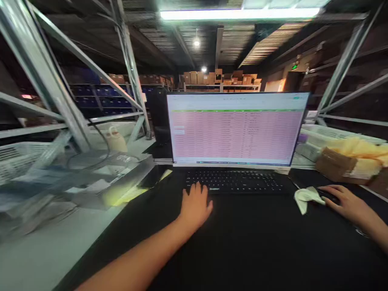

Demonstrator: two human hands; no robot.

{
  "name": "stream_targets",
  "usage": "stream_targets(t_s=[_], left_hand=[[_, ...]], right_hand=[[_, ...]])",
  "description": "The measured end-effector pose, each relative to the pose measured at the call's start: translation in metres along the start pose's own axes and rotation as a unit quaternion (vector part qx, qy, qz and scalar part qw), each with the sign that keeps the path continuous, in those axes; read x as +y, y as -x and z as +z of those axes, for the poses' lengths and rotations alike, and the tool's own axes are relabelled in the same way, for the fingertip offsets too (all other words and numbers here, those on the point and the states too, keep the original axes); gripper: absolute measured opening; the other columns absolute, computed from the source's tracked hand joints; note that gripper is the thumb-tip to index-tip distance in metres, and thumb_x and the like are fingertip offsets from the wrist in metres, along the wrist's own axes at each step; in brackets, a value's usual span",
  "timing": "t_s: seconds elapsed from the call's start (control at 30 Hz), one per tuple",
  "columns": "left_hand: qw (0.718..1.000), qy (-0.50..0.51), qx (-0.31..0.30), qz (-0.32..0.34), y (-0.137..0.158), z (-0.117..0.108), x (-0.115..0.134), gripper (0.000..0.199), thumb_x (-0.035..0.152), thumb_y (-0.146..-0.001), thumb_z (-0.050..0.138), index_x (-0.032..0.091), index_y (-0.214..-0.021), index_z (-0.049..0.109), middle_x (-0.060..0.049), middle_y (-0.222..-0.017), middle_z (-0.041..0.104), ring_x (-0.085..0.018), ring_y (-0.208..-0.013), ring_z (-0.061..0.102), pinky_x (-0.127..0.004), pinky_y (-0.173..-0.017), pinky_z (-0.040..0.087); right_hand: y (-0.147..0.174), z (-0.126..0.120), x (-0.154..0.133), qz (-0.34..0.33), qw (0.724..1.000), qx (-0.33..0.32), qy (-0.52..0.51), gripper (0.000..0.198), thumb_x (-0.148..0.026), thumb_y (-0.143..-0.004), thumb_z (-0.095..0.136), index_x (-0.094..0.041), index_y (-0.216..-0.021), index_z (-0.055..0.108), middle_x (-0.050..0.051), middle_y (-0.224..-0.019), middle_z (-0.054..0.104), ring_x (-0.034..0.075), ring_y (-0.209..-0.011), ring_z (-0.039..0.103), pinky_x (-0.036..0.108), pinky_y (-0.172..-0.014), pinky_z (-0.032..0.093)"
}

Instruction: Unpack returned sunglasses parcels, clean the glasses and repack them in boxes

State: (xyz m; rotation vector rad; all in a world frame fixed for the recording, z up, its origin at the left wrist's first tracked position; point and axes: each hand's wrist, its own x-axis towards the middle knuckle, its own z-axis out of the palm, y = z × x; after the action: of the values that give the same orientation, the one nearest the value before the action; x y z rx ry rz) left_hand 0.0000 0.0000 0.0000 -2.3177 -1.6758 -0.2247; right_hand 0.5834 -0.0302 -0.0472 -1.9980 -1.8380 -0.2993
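Observation:
At the left end of a black keyboard [236, 182], my left hand [196, 204] lies with its fingers spread over the lower left keys. My right hand [344, 202] is wrapped over a dark computer mouse [330, 196] on the black desk mat [242, 242]. Just left of the mouse lies a crumpled pale cloth or paper [306, 198]. Behind the keyboard stands a monitor [236, 135] lit with a large table of rows; its text is too small to read.
On the left, a grey box-like tray [121, 178] holds papers beside yellow slips [130, 196]. A cardboard box [336, 163] with yellowish material stands at the right, near white plastic baskets [342, 135]. Metal posts [130, 60] frame the desk; stocked shelves [221, 85] are behind.

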Motion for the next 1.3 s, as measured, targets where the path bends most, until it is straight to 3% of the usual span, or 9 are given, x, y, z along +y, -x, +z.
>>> stream_targets(t_s=[0.13,0.3,0.63,1.3], left_hand=[[1.000,-0.004,0.009,0.004,-0.004,0.005,-0.002,0.055,0.036,-0.095,0.048,0.011,-0.144,0.050,-0.022,-0.151,0.047,-0.038,-0.137,0.044,-0.062,-0.107,0.040],[1.000,-0.020,0.020,0.009,-0.006,0.008,-0.004,0.052,0.035,-0.096,0.046,0.010,-0.142,0.052,-0.023,-0.149,0.048,-0.038,-0.135,0.046,-0.061,-0.106,0.040],[0.999,-0.020,0.026,0.007,-0.006,0.009,-0.004,0.052,0.035,-0.096,0.048,0.010,-0.142,0.052,-0.023,-0.148,0.049,-0.037,-0.135,0.046,-0.060,-0.106,0.041],[1.000,-0.006,0.017,0.006,-0.003,0.007,-0.004,0.055,0.038,-0.096,0.048,0.011,-0.144,0.050,-0.023,-0.151,0.047,-0.038,-0.138,0.044,-0.061,-0.109,0.039]], right_hand=[[0.007,-0.002,-0.008,0.002,1.000,-0.002,0.013,0.056,-0.063,-0.086,0.046,-0.029,-0.126,0.065,0.010,-0.129,0.057,0.028,-0.115,0.061,0.041,-0.096,0.054],[0.009,-0.005,-0.016,0.011,1.000,0.008,0.026,0.049,-0.056,-0.089,0.046,-0.032,-0.128,0.063,0.007,-0.132,0.056,0.025,-0.114,0.061,0.040,-0.096,0.054],[0.010,-0.006,-0.018,0.011,1.000,0.004,0.026,0.051,-0.056,-0.089,0.046,-0.029,-0.127,0.065,0.008,-0.131,0.055,0.026,-0.114,0.061,0.043,-0.094,0.055],[0.008,0.008,0.007,0.019,0.999,-0.014,0.021,0.056,-0.065,-0.089,0.042,-0.033,-0.131,0.060,0.007,-0.136,0.051,0.027,-0.115,0.060,0.042,-0.096,0.053]])
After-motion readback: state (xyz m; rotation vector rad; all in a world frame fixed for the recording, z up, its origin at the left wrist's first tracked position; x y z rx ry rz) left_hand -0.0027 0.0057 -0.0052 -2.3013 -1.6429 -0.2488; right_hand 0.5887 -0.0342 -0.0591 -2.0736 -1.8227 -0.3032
